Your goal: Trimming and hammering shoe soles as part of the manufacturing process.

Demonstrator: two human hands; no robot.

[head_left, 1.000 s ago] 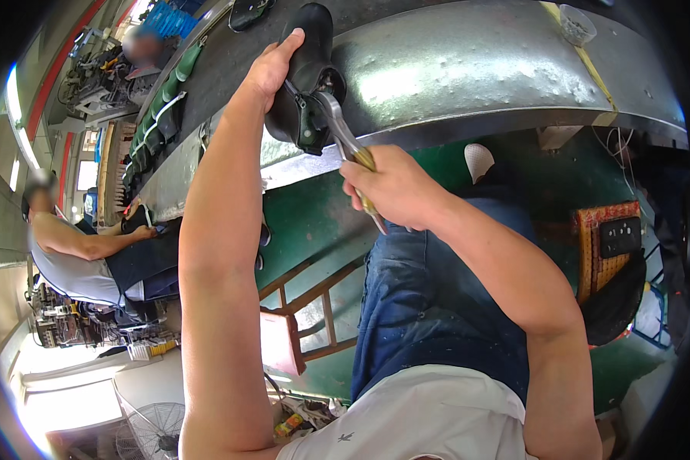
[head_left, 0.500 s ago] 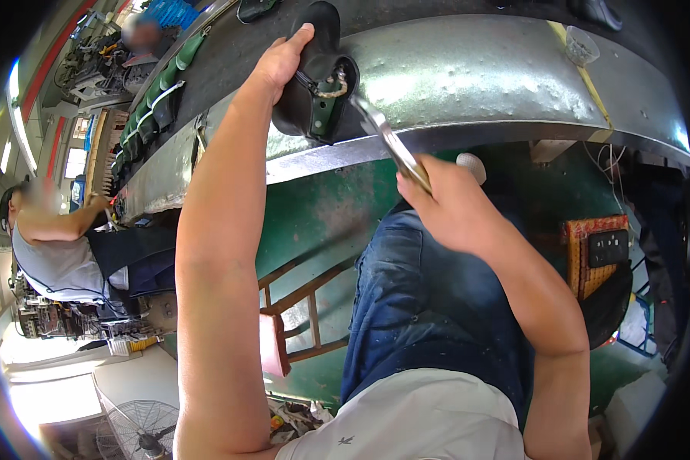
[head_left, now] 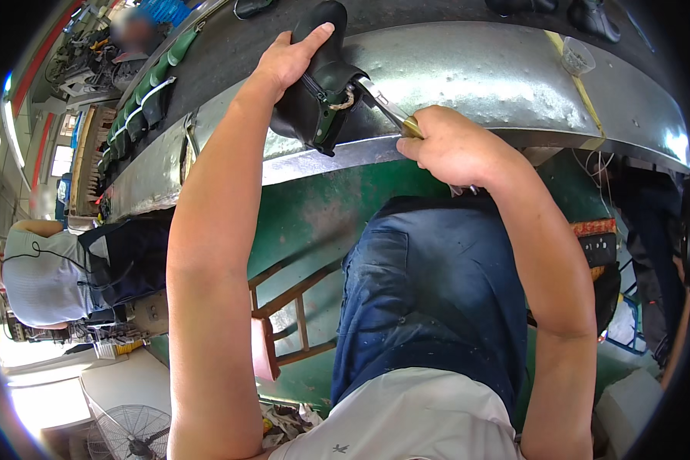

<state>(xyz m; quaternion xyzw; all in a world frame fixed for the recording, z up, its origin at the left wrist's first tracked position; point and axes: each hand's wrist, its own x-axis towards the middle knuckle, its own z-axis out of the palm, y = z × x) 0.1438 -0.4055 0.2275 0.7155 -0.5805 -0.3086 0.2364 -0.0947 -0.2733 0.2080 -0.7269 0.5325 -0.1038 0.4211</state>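
On the bench's near edge lies a black leather boot [head_left: 328, 61], toe pointing away, with a green shoe last [head_left: 328, 125] showing in its opening. A short loop of pale rope [head_left: 347, 102] hangs at that opening. My left hand [head_left: 290, 60] is wrapped over the boot's left side, thumb along the upper. In my right hand [head_left: 454, 142] is a long silver metal tool [head_left: 383, 101] with a brass-coloured part by the fingers. Its far end reaches the boot's opening; the tip is hidden there. Dark metal ends stick out below the right fist.
Sheet metal covers the rounded edge of the bench [head_left: 468, 77]. Green lasts [head_left: 149, 96] line its left side, and black shoes [head_left: 594, 19] stand far right near a clear plastic cup [head_left: 577, 56]. A wooden chair [head_left: 295, 318] stands below; another person [head_left: 50, 268] is at left.
My right hand has moved up toward the bench, bringing the tool's end to the boot's opening. The boot has turned slightly. The person at left has bent over.
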